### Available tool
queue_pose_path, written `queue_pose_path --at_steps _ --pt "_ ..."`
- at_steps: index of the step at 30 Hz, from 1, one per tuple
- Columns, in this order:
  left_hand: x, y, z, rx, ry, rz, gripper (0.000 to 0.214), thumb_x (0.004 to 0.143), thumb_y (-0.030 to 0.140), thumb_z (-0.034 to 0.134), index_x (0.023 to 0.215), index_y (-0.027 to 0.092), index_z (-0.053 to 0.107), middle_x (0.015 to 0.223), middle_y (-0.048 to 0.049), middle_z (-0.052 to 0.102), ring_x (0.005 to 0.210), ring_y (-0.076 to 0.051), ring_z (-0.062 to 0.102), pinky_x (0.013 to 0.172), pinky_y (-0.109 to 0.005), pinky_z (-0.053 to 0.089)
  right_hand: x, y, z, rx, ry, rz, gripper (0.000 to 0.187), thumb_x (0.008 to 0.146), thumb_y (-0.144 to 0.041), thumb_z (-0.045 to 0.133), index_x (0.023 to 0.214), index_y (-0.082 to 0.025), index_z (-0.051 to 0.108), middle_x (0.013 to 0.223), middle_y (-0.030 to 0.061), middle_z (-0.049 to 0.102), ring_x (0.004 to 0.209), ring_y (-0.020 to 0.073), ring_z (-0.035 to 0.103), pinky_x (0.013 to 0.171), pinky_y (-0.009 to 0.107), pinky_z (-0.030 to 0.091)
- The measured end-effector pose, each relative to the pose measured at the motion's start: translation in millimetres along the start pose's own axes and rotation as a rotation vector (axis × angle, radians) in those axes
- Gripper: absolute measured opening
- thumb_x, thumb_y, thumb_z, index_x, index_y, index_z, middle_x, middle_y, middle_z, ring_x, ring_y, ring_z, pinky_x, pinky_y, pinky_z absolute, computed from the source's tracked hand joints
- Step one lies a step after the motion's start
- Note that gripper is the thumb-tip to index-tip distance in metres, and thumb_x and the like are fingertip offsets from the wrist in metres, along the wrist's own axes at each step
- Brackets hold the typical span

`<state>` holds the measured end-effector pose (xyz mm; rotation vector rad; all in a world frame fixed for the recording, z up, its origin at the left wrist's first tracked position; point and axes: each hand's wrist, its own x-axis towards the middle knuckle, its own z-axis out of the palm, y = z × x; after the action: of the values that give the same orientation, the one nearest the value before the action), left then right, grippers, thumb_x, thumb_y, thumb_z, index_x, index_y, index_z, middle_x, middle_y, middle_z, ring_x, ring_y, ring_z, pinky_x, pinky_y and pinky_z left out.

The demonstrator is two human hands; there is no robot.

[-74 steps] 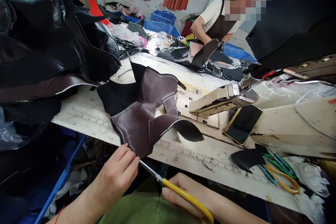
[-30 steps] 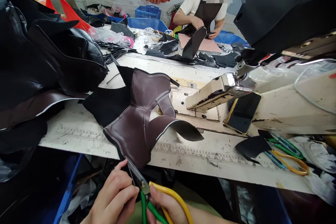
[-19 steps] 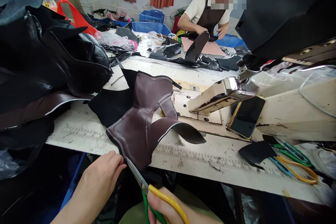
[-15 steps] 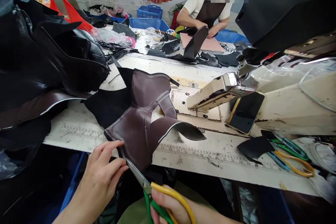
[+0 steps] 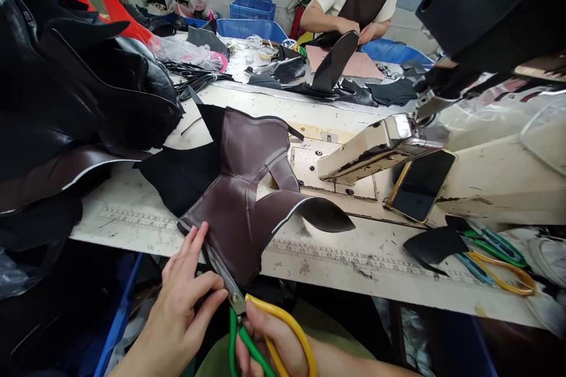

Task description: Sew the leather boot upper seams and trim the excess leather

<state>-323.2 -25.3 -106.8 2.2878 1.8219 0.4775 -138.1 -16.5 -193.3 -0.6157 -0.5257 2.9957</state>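
A dark brown leather piece (image 5: pixel 230 206), stitched to black lining parts (image 5: pixel 186 174), lies on the machine bed with its near edge over the front. My left hand (image 5: pixel 188 291) is at that near edge, two fingertips resting on the leather and the thumb and another finger pinched together beside the scissor blades. What exactly sits in the pinch is partly hidden. In my right hand (image 5: pixel 276 336) are scissors (image 5: pixel 236 300) with one green and one yellow handle. Their blades lie along the leather's near edge, the tips hidden behind my left hand and the leather.
A sewing machine arm (image 5: pixel 367 150) stands right of the leather. Beyond it are a phone (image 5: pixel 422 185), a black scrap (image 5: pixel 435 245) and more scissors (image 5: pixel 508 274). Black leather pieces (image 5: pixel 88 88) are heaped at left. Across the table a co-worker (image 5: pixel 349 6) handles black material.
My left hand has shifted its fingers up onto the leather, spreading them. The scissors have moved slightly left and up along the near edge. The view has shifted a little.
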Motion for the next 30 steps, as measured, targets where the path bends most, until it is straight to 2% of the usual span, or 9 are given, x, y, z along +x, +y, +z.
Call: queue_pose_path --at_steps 11,16,18,20,22,24,26,28,30 --pt "-1.3 -6.5 -13.4 -0.03 -0.101 0.041 0.02 0.092 0.025 0.052 0.075 0.021 0.061 0.164 -0.0116 0.015 0.146 -0.041 0.022 0.091 -0.065 0.048 14.2 -9.2 0.1 0.169 -0.121 -0.001 0.074 0.067 -0.088 0.054 0.061 -0.015 0.056 0.038 -0.005 0.041 0.026 0.0081 0.036 0.023 0.017 0.027" --pt "2.4 -12.7 -31.9 -0.097 -0.142 0.067 0.023 0.092 0.029 0.053 0.073 0.021 0.062 0.161 -0.0118 0.023 0.144 -0.039 0.026 0.088 -0.055 0.054 2.6 -31.2 9.0 0.109 0.017 0.122 0.07 0.094 -0.071 0.03 0.063 -0.014 0.055 0.039 -0.0044 0.039 0.026 0.0073 0.033 0.022 0.017 0.031" --pt "3.4 -17.4 -41.6 -0.188 -0.159 0.054 0.026 0.093 0.03 0.053 0.07 0.021 0.061 0.159 -0.0123 0.031 0.141 -0.038 0.035 0.086 -0.047 0.058 -3.0 -37.0 10.5 0.056 0.069 0.154 0.069 0.098 -0.066 0.025 0.062 -0.015 0.054 0.038 -0.0046 0.037 0.025 0.0069 0.031 0.022 0.016 0.03" --pt "4.1 -22.7 -48.6 -0.347 -0.156 0.019 0.029 0.094 0.03 0.05 0.068 0.022 0.059 0.143 -0.0144 0.054 0.126 -0.032 0.056 0.081 -0.038 0.06 -6.9 -38.4 9.2 0.006 0.091 0.156 0.067 0.095 -0.069 0.029 0.064 -0.016 0.053 0.036 -0.0052 0.036 0.025 0.0067 0.029 0.022 0.016 0.028" --pt "5.5 -27.2 -49.6 -0.471 -0.128 -0.089 0.031 0.096 0.03 0.045 0.067 0.023 0.054 0.099 -0.0099 0.071 0.089 -0.022 0.07 0.068 -0.027 0.061 -8.3 -36.5 6.4 -0.028 0.109 0.133 0.066 0.089 -0.075 0.037 0.065 -0.016 0.053 0.037 -0.0057 0.037 0.026 0.0065 0.029 0.023 0.015 0.027" --pt "8.7 -30.3 -43.1 -0.39 -0.016 -0.271 0.027 0.095 0.037 0.047 0.072 0.023 0.049 0.064 0.0002 0.059 0.055 -0.015 0.059 0.049 -0.022 0.052 -7.8 -33.6 4.5 -0.068 0.142 0.114 0.067 0.084 -0.079 0.042 0.065 -0.016 0.053 0.038 -0.006 0.037 0.027 0.0063 0.03 0.024 0.015 0.025" --pt "13.7 -32.2 -31.7 -0.138 0.079 -0.393 0.024 0.091 0.045 0.054 0.081 0.023 0.051 0.057 0.005 0.05 0.045 -0.014 0.051 0.042 -0.023 0.042 -7.1 -32.3 4.7 -0.128 0.181 0.097 0.068 0.081 -0.082 0.044 0.064 -0.016 0.053 0.038 -0.0066 0.036 0.028 0.006 0.031 0.026 0.015 0.024" --pt "18.9 -33.4 -20.4 0.097 0.09 -0.368 0.021 0.092 0.042 0.053 0.086 0.022 0.054 0.06 0.0035 0.053 0.051 -0.017 0.055 0.048 -0.027 0.041 -8.3 -34.5 7.1 -0.227 0.231 0.069 0.068 0.08 -0.082 0.046 0.065 -0.016 0.053 0.04 -0.007 0.037 0.029 0.0053 0.032 0.028 0.016 0.024" --pt "22.2 -33.8 -13.0 0.195 0.068 -0.258 0.023 0.096 0.031 0.044 0.08 0.021 0.057 0.069 -0.0018 0.057 0.065 -0.021 0.058 0.059 -0.033 0.045 -12.4 -40.6 10.6 -0.336 0.274 0.036 0.068 0.08 -0.081 0.047 0.066 -0.015 0.053 0.041 -0.0074 0.037 0.031 0.0042 0.032 0.032 0.016 0.023"
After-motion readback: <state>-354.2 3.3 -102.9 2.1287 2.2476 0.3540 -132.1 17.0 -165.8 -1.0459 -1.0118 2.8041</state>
